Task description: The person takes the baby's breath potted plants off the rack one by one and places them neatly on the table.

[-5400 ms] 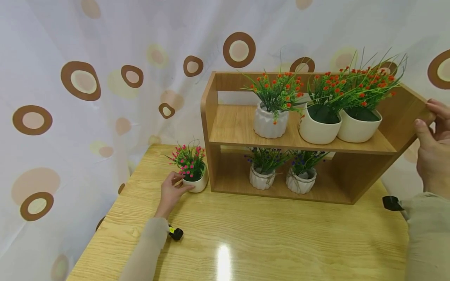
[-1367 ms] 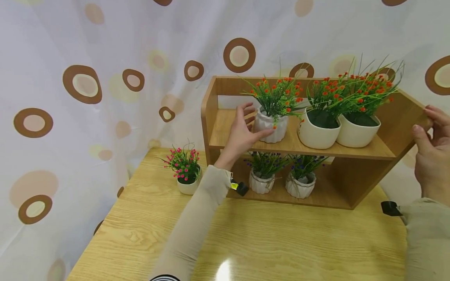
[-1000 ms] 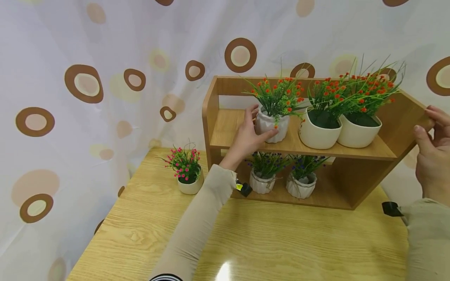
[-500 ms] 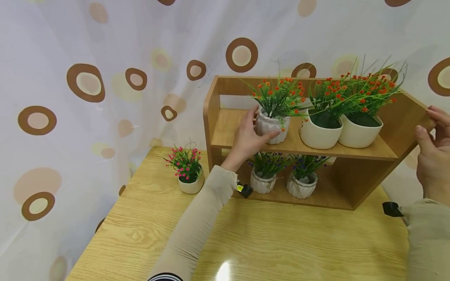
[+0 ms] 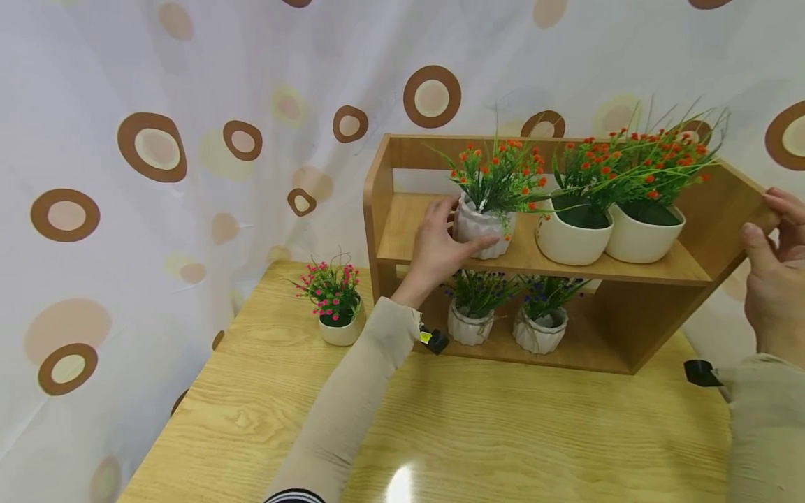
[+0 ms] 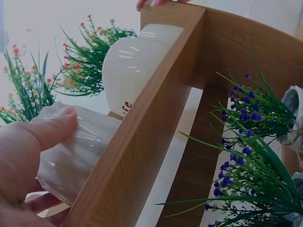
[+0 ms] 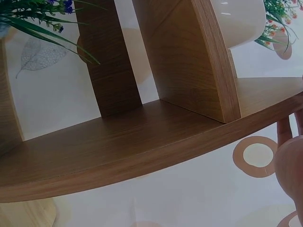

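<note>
My left hand [image 5: 435,244] grips a white fluted flowerpot [image 5: 481,227] with orange flowers, at the left of the wooden shelf's [image 5: 402,230] upper board. In the left wrist view the thumb lies across the front of this flowerpot [image 6: 87,146], and fingers come from behind and below it. Up at the shelf's right side panel, my right hand [image 5: 780,272] holds the panel's edge between thumb and fingers. Only part of that right hand [image 7: 289,165] shows in the right wrist view. Two smooth cream pots [image 5: 574,234] with orange flowers stand right of the fluted one.
On the lower board are two white pots [image 5: 469,327] with purple flowers, twine tied around them. A cream pot [image 5: 339,332] with pink flowers stands on the wooden table [image 5: 251,412], left of the shelf. A patterned curtain [image 5: 207,63] hangs behind.
My left hand has left the pink-flowered pot, which now sits slightly further left, and taken hold of the fluted flowerpot. That pot has turned and shifted slightly. The right hand keeps its place.
</note>
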The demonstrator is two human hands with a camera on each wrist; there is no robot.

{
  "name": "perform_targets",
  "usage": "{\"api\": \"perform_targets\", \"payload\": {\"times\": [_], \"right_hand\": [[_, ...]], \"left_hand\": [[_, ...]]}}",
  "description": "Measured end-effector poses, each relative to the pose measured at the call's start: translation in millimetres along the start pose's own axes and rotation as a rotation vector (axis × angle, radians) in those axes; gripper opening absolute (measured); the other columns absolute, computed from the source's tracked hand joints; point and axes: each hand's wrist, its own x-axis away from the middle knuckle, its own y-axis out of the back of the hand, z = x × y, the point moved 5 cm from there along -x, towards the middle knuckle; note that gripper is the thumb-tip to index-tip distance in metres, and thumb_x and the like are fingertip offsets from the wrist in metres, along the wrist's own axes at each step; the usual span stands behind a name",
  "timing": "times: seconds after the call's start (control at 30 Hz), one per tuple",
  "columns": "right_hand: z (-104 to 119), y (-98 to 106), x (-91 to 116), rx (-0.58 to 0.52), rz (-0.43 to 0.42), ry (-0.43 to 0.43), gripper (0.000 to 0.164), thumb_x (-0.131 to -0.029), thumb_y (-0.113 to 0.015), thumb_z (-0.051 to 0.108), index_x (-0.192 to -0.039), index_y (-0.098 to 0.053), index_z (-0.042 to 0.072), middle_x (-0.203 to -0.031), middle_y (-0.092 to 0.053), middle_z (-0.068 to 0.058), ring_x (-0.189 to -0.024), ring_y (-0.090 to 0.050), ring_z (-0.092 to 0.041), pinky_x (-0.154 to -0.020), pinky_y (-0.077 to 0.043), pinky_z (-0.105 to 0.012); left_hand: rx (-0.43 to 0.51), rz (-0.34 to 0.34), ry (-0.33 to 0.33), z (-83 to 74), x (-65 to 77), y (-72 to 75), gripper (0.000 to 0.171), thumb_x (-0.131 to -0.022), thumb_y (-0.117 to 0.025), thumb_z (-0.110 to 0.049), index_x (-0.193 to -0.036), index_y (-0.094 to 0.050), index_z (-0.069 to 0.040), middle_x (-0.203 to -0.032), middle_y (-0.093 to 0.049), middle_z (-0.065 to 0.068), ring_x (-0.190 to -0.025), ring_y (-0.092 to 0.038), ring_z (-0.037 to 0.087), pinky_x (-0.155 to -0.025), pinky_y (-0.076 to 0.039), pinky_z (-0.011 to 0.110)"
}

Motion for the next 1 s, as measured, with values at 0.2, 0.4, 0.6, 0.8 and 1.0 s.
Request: {"api": "perform_targets", "payload": {"times": [0.2, 0.4, 0.6, 0.8, 1.0], "right_hand": [[-1, -1, 0, 0.004, 0.009, -0.007, 0.042, -0.095, -0.052, -0.02, -0.131, -0.065, -0.002, -0.148, -0.055, -0.009, -0.141, -0.043, -0.021, -0.118, -0.038, -0.021], [-2, -1, 1, 0.046, 0.022, -0.017, 0.044, -0.096, -0.05, -0.019, -0.133, -0.064, 0.0, -0.149, -0.053, -0.007, -0.144, -0.041, -0.021, -0.121, -0.035, -0.02], [0, -1, 2, 0.064, 0.008, -0.01, 0.044, -0.096, -0.05, -0.02, -0.132, -0.065, 0.001, -0.149, -0.054, -0.007, -0.144, -0.041, -0.021, -0.12, -0.036, -0.02], [-1, 0, 1, 0.054, 0.0, -0.009, 0.044, -0.096, -0.05, -0.019, -0.132, -0.065, 0.002, -0.149, -0.054, -0.007, -0.145, -0.04, -0.022, -0.121, -0.033, -0.02], [0, 1, 1, 0.04, 0.001, -0.005, 0.044, -0.096, -0.049, -0.02, -0.132, -0.065, 0.001, -0.148, -0.055, -0.007, -0.144, -0.041, -0.021, -0.121, -0.034, -0.02]], "left_hand": [[0.078, -0.065, -0.04, 0.7, 2.4, 4.5, 0.084, -0.085, -0.088, -0.031, -0.154, -0.045, -0.009, -0.135, -0.05, 0.012, -0.119, -0.058, 0.025, -0.1, -0.058, 0.031], [0.154, -0.084, -0.049, -0.3, 8.4, 10.7, 0.081, -0.086, -0.087, -0.028, -0.153, -0.045, -0.009, -0.136, -0.049, 0.012, -0.121, -0.057, 0.025, -0.102, -0.057, 0.03], [0.202, -0.09, -0.082, -4.9, 20.0, 17.1, 0.072, -0.087, -0.085, -0.024, -0.148, -0.05, -0.01, -0.134, -0.05, 0.012, -0.119, -0.058, 0.023, -0.101, -0.059, 0.033], [0.239, -0.064, -0.106, -12.2, 34.1, 19.3, 0.071, -0.087, -0.083, -0.017, -0.149, -0.049, -0.007, -0.135, -0.049, 0.013, -0.122, -0.057, 0.026, -0.103, -0.057, 0.034], [0.253, -0.059, -0.085, -14.2, 49.6, 21.1, 0.073, -0.086, -0.084, -0.011, -0.149, -0.049, -0.004, -0.136, -0.049, 0.016, -0.127, -0.056, 0.03, -0.105, -0.056, 0.034]]}}
